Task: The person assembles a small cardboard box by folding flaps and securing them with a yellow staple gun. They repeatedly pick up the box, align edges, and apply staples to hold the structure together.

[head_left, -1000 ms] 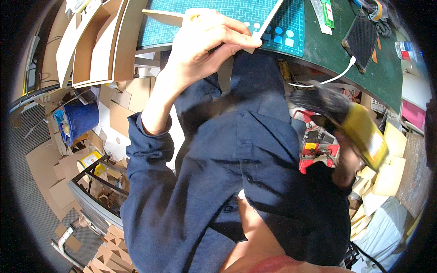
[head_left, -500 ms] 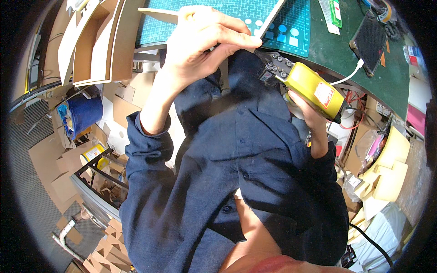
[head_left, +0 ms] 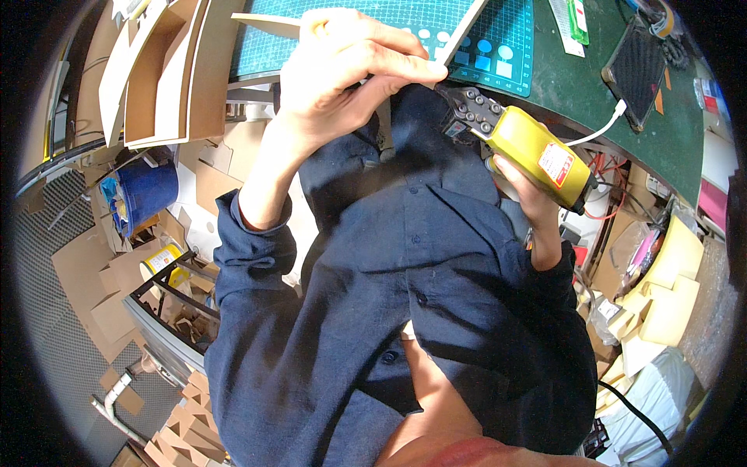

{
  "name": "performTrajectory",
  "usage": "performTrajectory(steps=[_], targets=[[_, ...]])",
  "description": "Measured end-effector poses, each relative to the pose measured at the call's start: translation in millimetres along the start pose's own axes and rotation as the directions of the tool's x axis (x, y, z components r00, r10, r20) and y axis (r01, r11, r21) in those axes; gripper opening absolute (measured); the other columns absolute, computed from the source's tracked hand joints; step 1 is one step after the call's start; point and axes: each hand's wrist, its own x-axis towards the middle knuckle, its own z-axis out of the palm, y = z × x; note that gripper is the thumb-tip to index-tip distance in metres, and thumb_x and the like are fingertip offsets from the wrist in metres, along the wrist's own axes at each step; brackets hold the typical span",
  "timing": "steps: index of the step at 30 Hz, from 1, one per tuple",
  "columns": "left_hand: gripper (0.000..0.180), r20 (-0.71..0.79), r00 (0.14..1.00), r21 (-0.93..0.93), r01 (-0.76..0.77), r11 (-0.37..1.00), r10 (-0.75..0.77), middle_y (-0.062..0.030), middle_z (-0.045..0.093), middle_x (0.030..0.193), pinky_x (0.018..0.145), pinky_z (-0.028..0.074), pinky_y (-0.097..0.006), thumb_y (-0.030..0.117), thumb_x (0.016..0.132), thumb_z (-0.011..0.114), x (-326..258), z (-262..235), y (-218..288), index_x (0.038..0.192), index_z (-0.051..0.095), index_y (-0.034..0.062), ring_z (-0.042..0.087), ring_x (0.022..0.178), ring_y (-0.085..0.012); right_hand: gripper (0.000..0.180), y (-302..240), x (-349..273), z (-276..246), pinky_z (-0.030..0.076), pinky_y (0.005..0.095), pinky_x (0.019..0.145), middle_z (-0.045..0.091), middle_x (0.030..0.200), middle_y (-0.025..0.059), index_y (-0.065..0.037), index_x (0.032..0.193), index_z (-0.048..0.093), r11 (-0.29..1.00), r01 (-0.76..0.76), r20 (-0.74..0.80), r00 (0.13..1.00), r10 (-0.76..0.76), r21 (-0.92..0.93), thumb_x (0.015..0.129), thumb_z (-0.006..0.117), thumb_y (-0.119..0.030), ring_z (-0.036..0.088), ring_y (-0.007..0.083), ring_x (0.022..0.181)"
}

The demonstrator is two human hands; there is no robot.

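Left hand [head_left: 342, 74] pinches a pale strip [head_left: 464, 33]; right hand [head_left: 527, 191] clasps a yellow tool [head_left: 537, 146] near it.

Navy btn-up shirt [head_left: 350, 311], l/s, matte w/ soft creases; small dark round btns [head_left: 415, 239] run down the front placket, neck open at the collar. L sleeve [head_left: 253, 261] bunched, cuff folded back above wrist; R sleeve [head_left: 554, 272] same navy, prob. pushed up too, hard to tell in shadow. Trousers [head_left: 436, 128] also dk navy. L hand [head_left: 334, 82] & R hand [head_left: 529, 187] bare.
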Motion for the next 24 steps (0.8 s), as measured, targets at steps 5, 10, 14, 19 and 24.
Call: performTrajectory(steps=[5,10,14,19,24], targets=[[0.027,0.002,1.0,-0.014,0.007,1.0,-0.007,-0.0048,0.074,0.09,0.081,0.043,-0.028,-0.004,0.074,0.079,-1.6,-0.5,-1.6,0.097,0.075,0.0087,0.069,0.083,-0.0165,0.036,2.0,0.0,1.9,0.05,0.0316,0.084,0.065,0.1,0.0063,-0.004,0.106,0.069,1.0,-0.002,-0.013,1.0,0.002,0.0,0.073,0.085,-0.007,0.065,0.0199,0.094],[0.027,0.018,0.999,0.058,0.026,0.998,-0.027,-0.0044,0.075,0.092,0.083,0.042,-0.028,-0.003,0.073,0.08,-1.7,-2.1,3.2,0.097,0.076,0.0096,0.068,0.083,-0.0151,0.035,0.1,2.4,1.4,0.051,0.0319,0.084,0.066,0.1,0.0065,-0.004,0.105,0.069,0.996,0.048,0.007,0.999,-0.048,-0.069,0.073,0.084,-0.006,0.065,0.0197,0.093],[0.027,0.012,1.0,0.064,0.025,0.998,-0.026,-0.0049,0.075,0.093,0.083,0.042,-0.028,-0.003,0.073,0.08,-1.1,-1.1,3.9,0.096,0.076,0.0098,0.068,0.082,-0.0152,0.034,0.4,3.7,-0.1,0.051,0.032,0.083,0.066,0.099,0.0065,-0.004,0.104,0.069,0.994,0.074,0.001,0.997,-0.074,-0.085,0.074,0.084,-0.005,0.066,0.0194,0.092],[0.026,-0.004,1.0,0.018,0.023,1.0,-0.023,-0.0061,0.075,0.092,0.082,0.044,-0.028,-0.003,0.073,0.08,-1.5,0.2,0.7,0.096,0.076,0.0091,0.069,0.084,-0.0166,0.034,2.0,2.8,0.4,0.051,0.0318,0.083,0.066,0.099,0.0067,-0.004,0.104,0.069,0.999,0.037,-0.008,0.999,-0.038,-0.016,0.074,0.084,-0.005,0.066,0.0196,0.091],[0.025,0.008,1.0,0.03,0.007,1.0,-0.008,-0.0065,0.075,0.091,0.082,0.044,-0.028,-0.003,0.074,0.08,0.6,-1.1,1.2,0.096,0.075,0.008,0.07,0.085,-0.0175,0.035,-1.1,3.4,-1.8,0.05,0.0316,0.084,0.066,0.099,0.0068,-0.004,0.105,0.068,0.998,0.043,0.001,0.999,-0.043,-0.043,0.074,0.084,-0.006,0.066,0.0196,0.092]])
